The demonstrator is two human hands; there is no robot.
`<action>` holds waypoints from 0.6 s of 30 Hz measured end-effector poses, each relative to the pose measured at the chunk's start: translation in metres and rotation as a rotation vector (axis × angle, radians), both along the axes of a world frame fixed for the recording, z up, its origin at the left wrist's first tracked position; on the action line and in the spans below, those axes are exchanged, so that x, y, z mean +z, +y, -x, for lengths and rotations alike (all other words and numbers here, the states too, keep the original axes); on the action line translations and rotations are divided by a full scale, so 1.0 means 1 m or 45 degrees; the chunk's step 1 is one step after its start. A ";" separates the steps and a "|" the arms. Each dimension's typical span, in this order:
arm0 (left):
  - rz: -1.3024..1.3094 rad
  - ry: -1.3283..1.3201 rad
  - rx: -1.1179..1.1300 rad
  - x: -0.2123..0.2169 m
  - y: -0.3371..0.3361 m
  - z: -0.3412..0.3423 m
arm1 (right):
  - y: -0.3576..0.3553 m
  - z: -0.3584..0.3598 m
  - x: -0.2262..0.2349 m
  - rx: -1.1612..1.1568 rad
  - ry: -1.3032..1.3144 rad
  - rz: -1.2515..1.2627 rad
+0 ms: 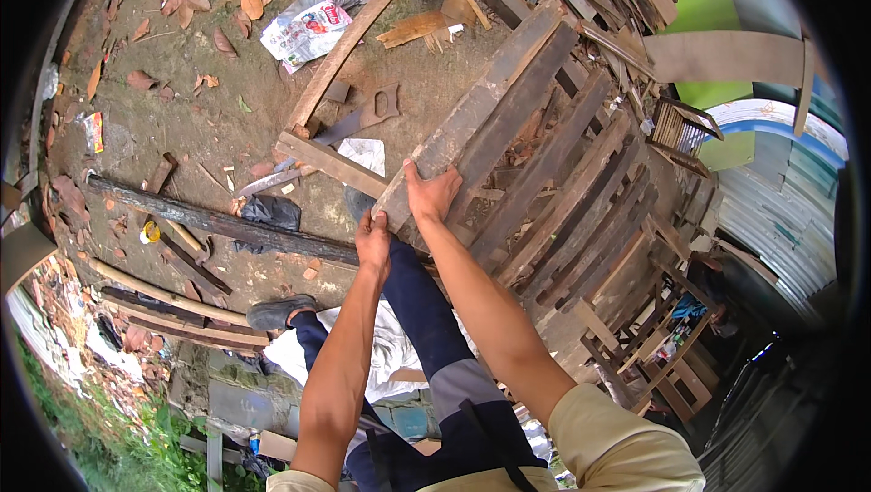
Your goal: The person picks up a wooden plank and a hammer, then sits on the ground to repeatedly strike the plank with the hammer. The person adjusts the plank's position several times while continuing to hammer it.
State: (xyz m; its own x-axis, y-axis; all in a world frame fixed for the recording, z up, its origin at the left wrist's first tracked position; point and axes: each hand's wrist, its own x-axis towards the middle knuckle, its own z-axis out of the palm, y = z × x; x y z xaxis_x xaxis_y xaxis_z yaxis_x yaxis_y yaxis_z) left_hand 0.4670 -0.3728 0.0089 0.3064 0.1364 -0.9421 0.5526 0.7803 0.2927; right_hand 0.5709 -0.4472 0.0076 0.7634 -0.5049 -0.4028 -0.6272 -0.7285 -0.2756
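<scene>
— Two hands on one plank (472,115)?
— Yes. Left hand (373,242) is closed around the plank's near end; right hand (432,194) lies just beyond it, fingers curled over the plank's left edge.
— Plank position?
— Grey, weathered, slanting from near left to far right, resting on top of a stack of boards (562,192) at right.
— Surroundings?
— Dirt ground (209,120) at left, with a blackened beam (218,220), dry leaves, and a printed bag (304,31) farther off. One shoe (277,311) is planted near the beam.
</scene>
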 end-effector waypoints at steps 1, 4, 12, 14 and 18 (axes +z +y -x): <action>0.033 0.025 0.000 -0.004 0.004 0.001 | -0.006 -0.001 -0.002 -0.007 -0.008 -0.028; 0.105 0.147 0.026 -0.006 0.011 -0.004 | -0.032 -0.011 -0.003 -0.044 0.039 -0.155; 0.097 0.089 -0.218 -0.006 0.002 0.004 | -0.028 -0.083 0.052 0.171 0.438 -0.036; 0.058 0.075 -0.223 -0.007 -0.014 0.012 | -0.033 -0.083 0.044 0.160 0.427 -0.034; 0.010 0.096 -0.198 -0.003 -0.031 0.033 | -0.034 -0.065 0.041 0.290 0.346 0.130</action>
State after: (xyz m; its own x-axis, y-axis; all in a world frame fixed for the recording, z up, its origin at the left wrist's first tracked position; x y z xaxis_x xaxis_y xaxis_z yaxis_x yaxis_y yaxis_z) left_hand 0.4341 -0.4035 0.0059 0.2520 0.0851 -0.9640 0.6870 0.6858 0.2401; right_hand 0.6359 -0.4812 0.0481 0.7329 -0.3826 -0.5625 -0.4861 -0.8730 -0.0395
